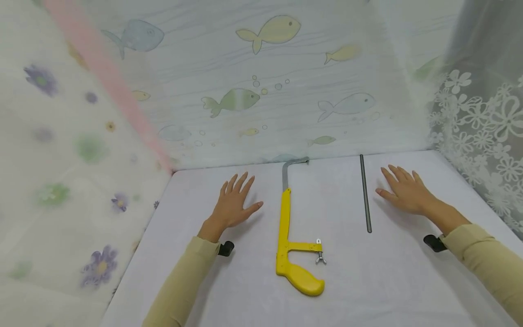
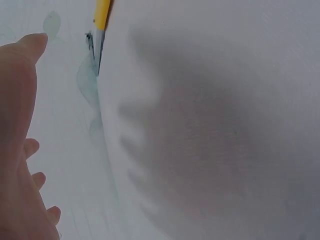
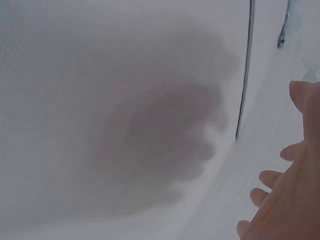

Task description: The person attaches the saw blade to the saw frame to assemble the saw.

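Observation:
A yellow hacksaw frame [image 1: 283, 222] lies on the white table with its grey bent end toward the back wall; no blade is seen on it. A wing nut [image 1: 320, 259] sits on its short side arm. Right of it lies a thin dark grey rod or strip [image 1: 365, 195], roughly lengthwise. My left hand [image 1: 233, 204] hovers palm down left of the hacksaw frame, fingers spread, holding nothing. To the right of the strip, my right hand [image 1: 404, 190] is likewise held over the table with spread fingers. In both wrist views the hands cast shadows on the cloth.
A fish-printed curtain [image 1: 245, 68] hangs along the table's back edge. Flower-printed cloth [image 1: 73, 181] borders the left side, and white lace [image 1: 490, 113] the right. A white cloth [image 1: 245, 295] covers the table. Dark wrist mounts [image 1: 226, 248] show at both cuffs.

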`<action>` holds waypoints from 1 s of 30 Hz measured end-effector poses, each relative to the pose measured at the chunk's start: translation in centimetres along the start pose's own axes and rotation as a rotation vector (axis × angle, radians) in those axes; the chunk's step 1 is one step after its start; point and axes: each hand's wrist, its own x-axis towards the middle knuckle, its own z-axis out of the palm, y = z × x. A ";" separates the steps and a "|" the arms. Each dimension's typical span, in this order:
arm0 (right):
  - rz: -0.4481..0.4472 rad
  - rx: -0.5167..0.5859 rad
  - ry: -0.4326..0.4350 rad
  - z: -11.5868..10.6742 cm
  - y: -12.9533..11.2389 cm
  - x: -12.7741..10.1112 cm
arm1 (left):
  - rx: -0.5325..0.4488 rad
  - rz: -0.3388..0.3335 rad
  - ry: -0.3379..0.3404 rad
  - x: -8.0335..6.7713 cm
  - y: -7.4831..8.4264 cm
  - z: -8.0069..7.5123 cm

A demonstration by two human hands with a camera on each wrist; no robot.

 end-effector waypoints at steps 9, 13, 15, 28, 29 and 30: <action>-0.011 0.108 0.002 0.0 -1.1 -0.3 | -0.081 0.004 -0.027 -0.6 0.1 0.2; -0.010 0.109 0.004 0.0 -1.3 -0.4 | -0.095 0.009 -0.042 -0.6 0.1 0.3; -0.009 0.118 0.013 0.1 -1.3 -0.3 | -0.111 0.013 -0.055 -0.5 0.1 0.4; 0.046 0.219 -0.014 0.1 -3.2 0.0 | -0.245 0.038 -0.113 -1.0 1.1 0.2; 0.054 0.233 -0.018 0.2 -3.3 0.0 | -0.255 0.039 -0.112 -1.1 1.2 0.3; 0.057 0.250 -0.021 0.3 -3.3 0.0 | -0.264 0.038 -0.112 -1.1 1.3 0.3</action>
